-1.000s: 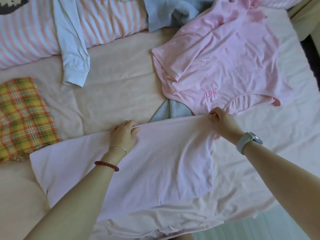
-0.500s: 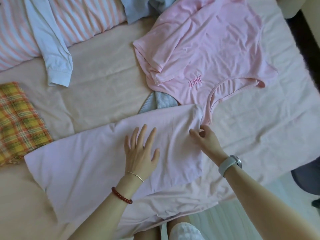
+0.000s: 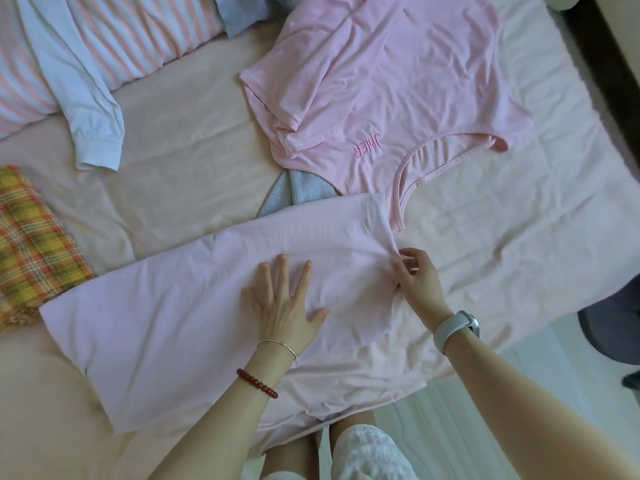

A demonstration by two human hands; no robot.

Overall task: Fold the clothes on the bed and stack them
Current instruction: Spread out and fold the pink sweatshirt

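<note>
A: Where is the garment being folded?
B: The pale pink garment lies folded flat across the near part of the bed.
A: And the hands?
B: The left hand presses down on it, palm flat, fingers straight and spread, holding nothing. The right hand has its grip pinched on the garment's right edge, thumb and fingers curled on the cloth.
A: What lies around?
B: A pink T-shirt lies beyond, just past the folded edge, with a grey ribbed piece poking out between them. A plaid cloth sits left, a white sleeve farther up.
</note>
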